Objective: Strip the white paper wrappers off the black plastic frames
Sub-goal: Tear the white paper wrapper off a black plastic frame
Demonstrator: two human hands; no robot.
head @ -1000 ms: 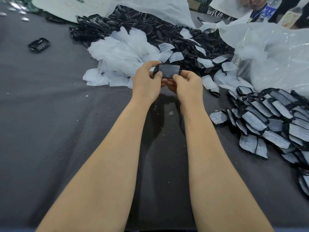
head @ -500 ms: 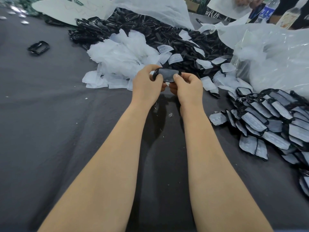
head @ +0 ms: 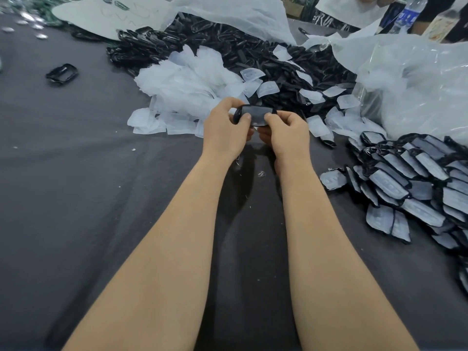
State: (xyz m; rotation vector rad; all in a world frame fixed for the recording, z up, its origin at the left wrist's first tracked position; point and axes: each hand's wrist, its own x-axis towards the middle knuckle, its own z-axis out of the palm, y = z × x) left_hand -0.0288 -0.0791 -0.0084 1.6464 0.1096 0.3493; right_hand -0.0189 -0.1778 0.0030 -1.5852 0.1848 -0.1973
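Observation:
A black plastic frame with its white paper wrapper across the face is held above the dark cloth table, between both hands. My left hand grips its left end, thumb on top. My right hand pinches its right end with thumb and curled fingers. A pile of wrapped frames lies to the right. Stripped white wrappers are heaped just beyond my hands, and bare black frames are piled behind them.
A single black frame lies alone at the far left. Clear plastic bags bulge at the right rear. A water bottle and another person's hands are at the far edge. Dark cloth covers the table.
The frame has tilted in my hands, its face turning flatter, and my thumbs have shifted along its ends. The hands stay in nearly the same place.

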